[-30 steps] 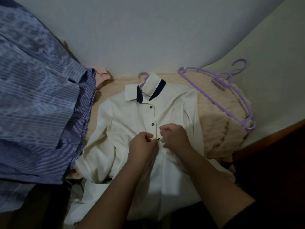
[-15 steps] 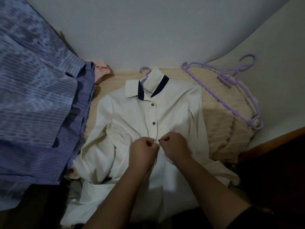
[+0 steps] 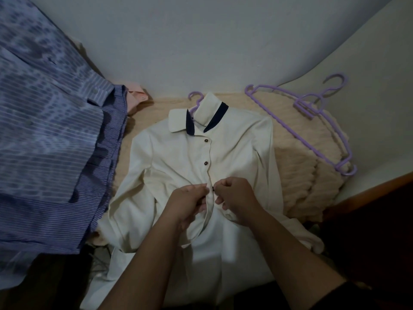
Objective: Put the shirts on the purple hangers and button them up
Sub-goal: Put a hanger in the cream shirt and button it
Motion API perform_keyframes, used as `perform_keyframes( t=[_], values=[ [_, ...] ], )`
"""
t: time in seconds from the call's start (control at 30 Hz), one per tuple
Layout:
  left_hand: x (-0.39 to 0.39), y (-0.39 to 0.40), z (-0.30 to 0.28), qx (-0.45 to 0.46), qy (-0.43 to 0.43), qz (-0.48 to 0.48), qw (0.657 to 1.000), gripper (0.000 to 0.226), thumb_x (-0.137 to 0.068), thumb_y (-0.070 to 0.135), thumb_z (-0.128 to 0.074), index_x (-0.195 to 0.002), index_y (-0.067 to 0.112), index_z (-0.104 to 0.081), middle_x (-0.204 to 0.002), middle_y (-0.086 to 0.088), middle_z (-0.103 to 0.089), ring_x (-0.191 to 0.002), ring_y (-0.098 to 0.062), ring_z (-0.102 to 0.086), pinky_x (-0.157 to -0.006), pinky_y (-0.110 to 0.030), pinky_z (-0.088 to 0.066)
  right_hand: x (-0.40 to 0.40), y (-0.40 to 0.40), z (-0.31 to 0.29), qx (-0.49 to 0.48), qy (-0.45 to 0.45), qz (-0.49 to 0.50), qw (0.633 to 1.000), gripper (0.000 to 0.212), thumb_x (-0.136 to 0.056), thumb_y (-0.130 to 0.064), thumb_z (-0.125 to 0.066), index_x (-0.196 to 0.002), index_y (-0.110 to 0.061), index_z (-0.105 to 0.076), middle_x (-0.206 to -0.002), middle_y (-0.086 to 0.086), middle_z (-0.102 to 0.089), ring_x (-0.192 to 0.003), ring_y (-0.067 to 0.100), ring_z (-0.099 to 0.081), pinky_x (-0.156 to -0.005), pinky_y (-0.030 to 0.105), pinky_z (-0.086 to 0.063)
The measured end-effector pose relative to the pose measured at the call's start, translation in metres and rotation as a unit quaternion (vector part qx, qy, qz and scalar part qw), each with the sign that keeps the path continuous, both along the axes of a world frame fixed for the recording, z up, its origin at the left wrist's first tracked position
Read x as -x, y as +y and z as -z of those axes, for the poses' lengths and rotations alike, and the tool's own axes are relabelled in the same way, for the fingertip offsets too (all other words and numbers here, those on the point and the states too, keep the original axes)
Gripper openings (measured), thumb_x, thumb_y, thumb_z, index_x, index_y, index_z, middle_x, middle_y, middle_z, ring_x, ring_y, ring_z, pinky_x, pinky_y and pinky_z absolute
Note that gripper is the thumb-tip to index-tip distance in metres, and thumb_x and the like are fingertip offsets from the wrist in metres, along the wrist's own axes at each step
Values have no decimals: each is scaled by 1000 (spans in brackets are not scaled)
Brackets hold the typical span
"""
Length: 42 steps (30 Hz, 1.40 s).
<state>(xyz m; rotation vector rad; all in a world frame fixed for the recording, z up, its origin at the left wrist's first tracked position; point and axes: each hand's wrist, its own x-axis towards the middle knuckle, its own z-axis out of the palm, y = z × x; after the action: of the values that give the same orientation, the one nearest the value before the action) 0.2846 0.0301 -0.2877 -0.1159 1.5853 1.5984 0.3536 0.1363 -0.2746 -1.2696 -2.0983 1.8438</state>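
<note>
A cream shirt [image 3: 178,157] with a dark-lined collar lies flat on a beige blanket, front up. A purple hanger hook [image 3: 194,97] pokes out behind its collar. Two dark buttons near the top look fastened. My left hand [image 3: 187,203] pinches the left placket edge at the shirt's middle. My right hand [image 3: 237,198] pinches the right edge beside it, where a small dark button shows between the hands. Spare purple hangers [image 3: 312,128] lie on the blanket at the right.
Blue striped shirts [image 3: 49,153] hang at the left, with a pink garment [image 3: 135,97] behind them. The beige blanket [image 3: 299,175] covers the surface against a white wall. A wooden edge [image 3: 368,189] runs along the right.
Both hands have stayed at the middle of the placket, working the third button. The left hand now pulls the placket edge up into a fold.
</note>
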Motion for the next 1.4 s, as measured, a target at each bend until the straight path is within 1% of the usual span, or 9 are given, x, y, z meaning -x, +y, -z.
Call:
perform_keyframes(
  t=[0.23, 0.33, 0.43, 0.7, 0.87, 1.03, 1.13, 1.23, 1.4],
  values=[
    [2, 0, 11, 23, 21, -7, 999, 13, -89, 4, -60, -94, 0, -72, -69, -13, -61, -50, -14, -50, -47, -21, -44, 4, 4, 6, -55, -56, -53, 995, 20, -86, -7, -52, -84, 8, -65, -64, 15, -58, -40, 9, -54, -48, 27, -41],
    [3, -2, 16, 44, 38, -8, 998, 12, -86, 7, -64, -84, 5, -75, -70, -16, -63, -57, -20, -49, -54, -26, -36, 5, 2, 7, -129, -70, -114, 983, 26, -87, -10, -55, -63, -8, -63, -59, 9, -59, -65, 25, -63, -61, 29, -47],
    [2, -4, 18, 55, 51, -6, 997, 10, -85, 9, -65, -85, 4, -74, -66, -15, -57, -51, -17, -42, -52, -26, -29, 4, 2, 8, -144, -77, -110, 980, 37, -87, -9, -53, -50, -13, -49, -51, 2, -48, -63, 25, -62, -59, 26, -42],
    [1, -3, 16, 40, 68, 9, 997, 13, -88, 8, -62, -85, -2, -70, -46, 0, -49, -40, -12, -35, -42, -20, -26, 4, 7, -11, 57, -67, -28, 996, 12, -87, -4, -54, -77, -4, -60, -59, 7, -56, -32, 2, -49, -33, 12, -31],
    [1, -3, 11, 32, 56, 5, 998, 34, -78, 26, -69, -86, -7, -69, -69, -14, -62, -68, -26, -48, -61, -33, -35, 2, 7, -3, 27, -39, -44, 998, 24, -87, -2, -49, -68, -11, -59, -59, 5, -56, -34, 2, -48, -38, 16, -35],
    [1, 1, 9, 27, 62, 14, 998, 18, -81, 21, -70, -77, 4, -75, -76, -18, -70, -75, -29, -53, -73, -39, -39, -2, 1, 7, -16, 46, -35, 998, 27, -90, 1, -49, -73, -17, -58, -59, 0, -57, -38, -3, -49, -41, 10, -35],
    [-1, 0, 9, 18, 77, 21, 997, 32, -70, 28, -73, -81, -2, -70, -81, -30, -66, -76, -30, -51, -71, -39, -37, -5, -1, 8, -55, 74, -41, 995, 22, -93, -2, -45, -89, -18, -59, -62, -1, -57, -44, -1, -54, -45, 9, -38],
    [-2, -1, 9, 13, 90, 18, 996, 16, -76, 17, -71, -75, 1, -72, -86, -36, -65, -75, -29, -53, -73, -39, -39, -10, 0, 10, -64, 95, -67, 991, 24, -94, -5, -47, -102, -20, -64, -63, -4, -60, -47, -3, -57, -49, 8, -42],
    [-4, -2, 14, 8, 113, 25, 993, 14, -80, 15, -72, -77, 1, -72, -84, -36, -64, -73, -30, -52, -72, -40, -40, -4, 7, 11, -81, 58, -108, 989, 15, -91, -16, -58, -92, -15, -73, -51, -16, -62, -52, -3, -59, -58, 14, -50]
  ],
)
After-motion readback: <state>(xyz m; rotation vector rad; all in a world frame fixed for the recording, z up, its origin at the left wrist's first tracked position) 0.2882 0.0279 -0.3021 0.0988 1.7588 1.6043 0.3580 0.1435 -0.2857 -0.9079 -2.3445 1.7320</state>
